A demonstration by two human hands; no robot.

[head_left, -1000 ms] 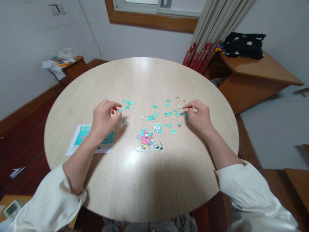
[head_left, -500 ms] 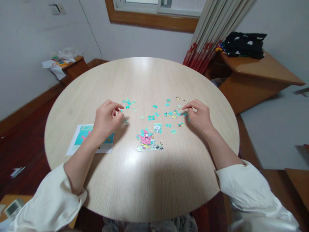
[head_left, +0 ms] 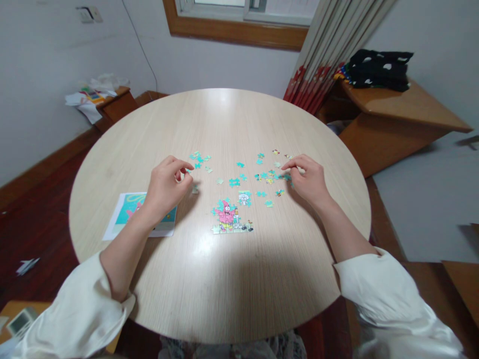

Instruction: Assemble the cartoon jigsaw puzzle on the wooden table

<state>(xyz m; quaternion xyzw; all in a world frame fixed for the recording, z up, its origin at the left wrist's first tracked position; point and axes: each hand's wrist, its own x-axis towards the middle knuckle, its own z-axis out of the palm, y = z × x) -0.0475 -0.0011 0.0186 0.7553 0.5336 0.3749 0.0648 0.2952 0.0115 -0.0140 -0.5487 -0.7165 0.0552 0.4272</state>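
Observation:
My left hand (head_left: 170, 179) hovers at the left of the loose jigsaw pieces, thumb and index finger apart, the other fingers curled, nothing visible between them. A small group of pieces (head_left: 198, 159) lies just beyond its fingertips. My right hand (head_left: 307, 177) is over the right-hand pieces (head_left: 270, 175), its index finger stretched out and the thumb apart from it. Between the hands, nearer me, lies a joined puzzle section (head_left: 226, 217) with a pink starfish figure. A smaller joined block (head_left: 244, 198) with a pale face sits at its upper right.
A printed reference picture (head_left: 127, 219) lies on the round wooden table (head_left: 224, 284), partly under my left forearm. Several single pieces, such as a teal joined pair (head_left: 234, 182), lie in the middle. A wooden cabinet (head_left: 404, 112) with black cloth stands beyond the right edge.
My left hand has shifted very slightly to the right. My right hand has barely moved, and the puzzle pieces look unchanged.

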